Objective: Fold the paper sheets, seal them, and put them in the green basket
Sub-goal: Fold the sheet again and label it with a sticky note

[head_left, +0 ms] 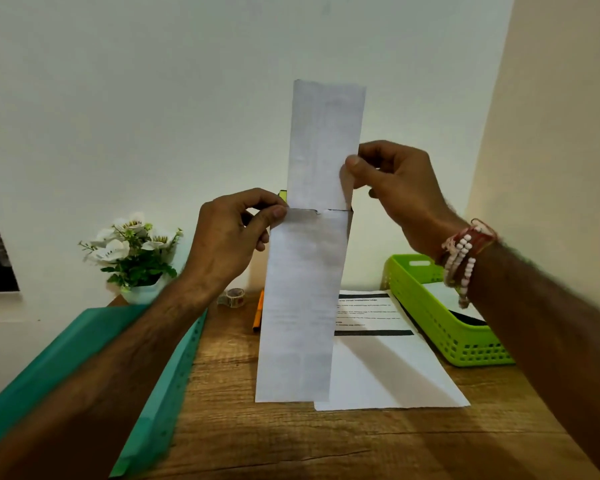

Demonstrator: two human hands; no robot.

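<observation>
I hold a long, narrow folded paper sheet (pixel 305 271) upright in front of me. It has a crease or tear line across its middle. My left hand (pixel 229 237) pinches its left edge at that line. My right hand (pixel 392 188) pinches the right edge of the upper half, slightly higher. Another printed paper sheet (pixel 385 362) lies flat on the wooden table under the held one. The green basket (pixel 426 306) stands at the right on the table, with white paper and something dark inside.
A teal folder (pixel 84 358) lies at the left edge of the table. A tape roll (pixel 234 297) and an orange pen (pixel 258 311) lie at the back. A white pot of flowers (pixel 132 254) stands back left. Walls close off the back and right.
</observation>
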